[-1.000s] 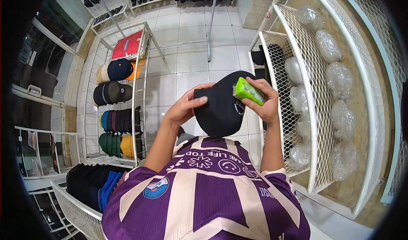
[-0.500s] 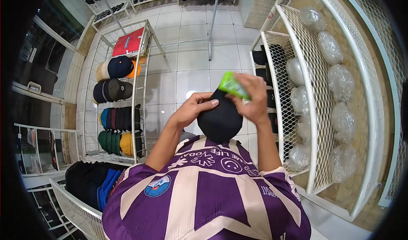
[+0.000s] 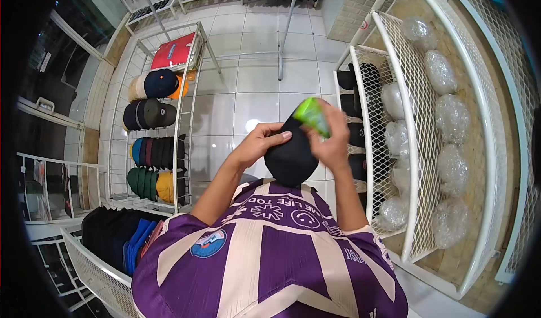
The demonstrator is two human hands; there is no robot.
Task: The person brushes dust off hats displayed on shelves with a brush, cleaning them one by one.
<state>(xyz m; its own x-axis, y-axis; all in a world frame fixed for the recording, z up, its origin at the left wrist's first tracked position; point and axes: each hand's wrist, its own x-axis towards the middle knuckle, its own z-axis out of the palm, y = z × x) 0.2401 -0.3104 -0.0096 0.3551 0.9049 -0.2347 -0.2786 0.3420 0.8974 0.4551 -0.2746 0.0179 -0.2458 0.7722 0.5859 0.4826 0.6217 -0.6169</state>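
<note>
Gripping a blurred green brush [image 3: 311, 116], the right hand [image 3: 332, 140] seemingly touches the black cap [image 3: 291, 159].

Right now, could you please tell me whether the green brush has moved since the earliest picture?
Yes: the green brush, in the right hand, has moved left, farther from the white mesh shelving on the right.

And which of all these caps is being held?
The black fabric cap gripped in the left hand, beside the bright green brush in the right hand; the other caps sit on white metal racks.
</note>
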